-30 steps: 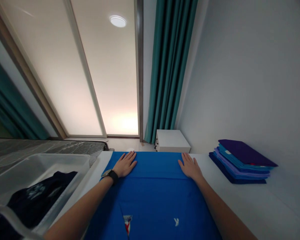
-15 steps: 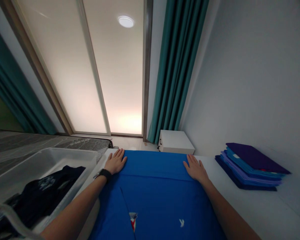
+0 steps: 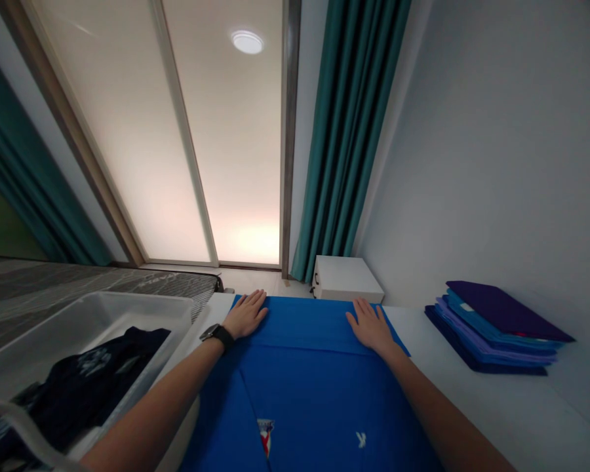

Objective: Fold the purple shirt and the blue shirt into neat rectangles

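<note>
A blue garment (image 3: pixel 309 387) lies spread on the white table (image 3: pixel 476 419), its far part folded over in a straight band. Small white and red marks show on its near part. My left hand (image 3: pixel 246 313), with a dark watch (image 3: pixel 218 335) at the wrist, rests flat on the band's far left, fingers stretched out. On the far right of the band lies my right hand (image 3: pixel 371 326), palm down with fingers apart. Neither hand grips anything. The garment's near end runs out of view at the bottom.
Folded purple and blue clothes (image 3: pixel 501 324) are stacked on the table's right. A translucent bin (image 3: pixel 128 300) with dark clothing (image 3: pixel 93 367) stands at the left. Beyond the table are a white cabinet (image 3: pixel 349 275), a teal curtain (image 3: pixel 351 131) and frosted sliding doors (image 3: pixel 226 164).
Both hands have slid inward over the garment, the left one to the right and the right one to the left. More of the band's right corner shows now.
</note>
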`<action>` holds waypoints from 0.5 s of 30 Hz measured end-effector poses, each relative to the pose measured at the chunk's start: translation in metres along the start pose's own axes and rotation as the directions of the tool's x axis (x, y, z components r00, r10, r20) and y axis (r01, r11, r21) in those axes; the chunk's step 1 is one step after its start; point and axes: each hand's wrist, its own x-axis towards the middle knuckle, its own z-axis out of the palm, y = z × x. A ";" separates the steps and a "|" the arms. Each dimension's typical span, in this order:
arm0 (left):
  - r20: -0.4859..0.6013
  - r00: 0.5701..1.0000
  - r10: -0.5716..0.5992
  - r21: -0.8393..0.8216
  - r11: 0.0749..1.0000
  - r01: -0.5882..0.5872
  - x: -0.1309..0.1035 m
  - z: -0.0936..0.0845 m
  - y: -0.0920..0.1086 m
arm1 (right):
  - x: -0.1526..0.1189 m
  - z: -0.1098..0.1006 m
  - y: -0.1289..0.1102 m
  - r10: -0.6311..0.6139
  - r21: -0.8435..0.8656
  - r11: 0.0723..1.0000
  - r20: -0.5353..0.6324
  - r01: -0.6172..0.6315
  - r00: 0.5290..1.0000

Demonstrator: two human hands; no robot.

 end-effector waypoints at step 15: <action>-0.025 0.975 -0.221 -0.069 0.973 0.219 -0.001 0.004 -0.043 | -0.003 0.010 -0.022 -0.038 0.041 0.998 0.021 0.037 0.999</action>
